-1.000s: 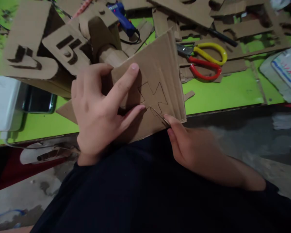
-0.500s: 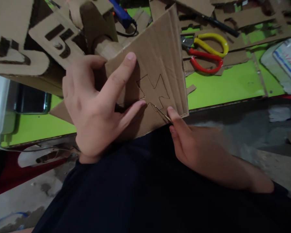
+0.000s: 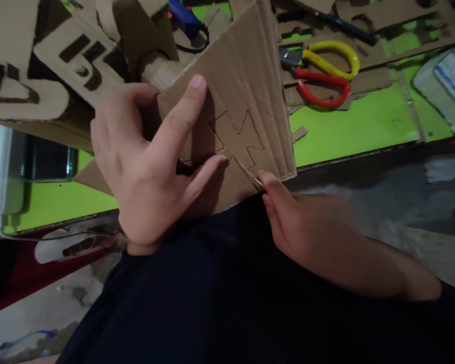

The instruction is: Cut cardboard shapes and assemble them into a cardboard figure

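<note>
A flat piece of cardboard (image 3: 246, 76) with a cross-like outline drawn on it is tilted over the table edge and my lap. My left hand (image 3: 144, 156) grips its left side, one finger and the thumb lying on its face, the other fingers partly hidden. Closed in a pinch, my right hand (image 3: 299, 222) holds a thin, pointed craft blade (image 3: 248, 172). The tip touches the lower part of the outline, close to my left thumb. Most of the blade's handle is hidden by the fingers.
Yellow-and-red-handled pliers (image 3: 324, 73) lie right of the cardboard, among scraps on the green table (image 3: 326, 136). A cut-out cardboard structure (image 3: 87, 60) stands left, beside a phone (image 3: 49, 159) and a white box with a cable (image 3: 3, 172). A blue tool (image 3: 185, 17) lies behind.
The blade tip has shifted slightly up and left along the outline, with my right hand following. My left hand keeps its grip on the cardboard, and the view has moved a little.
</note>
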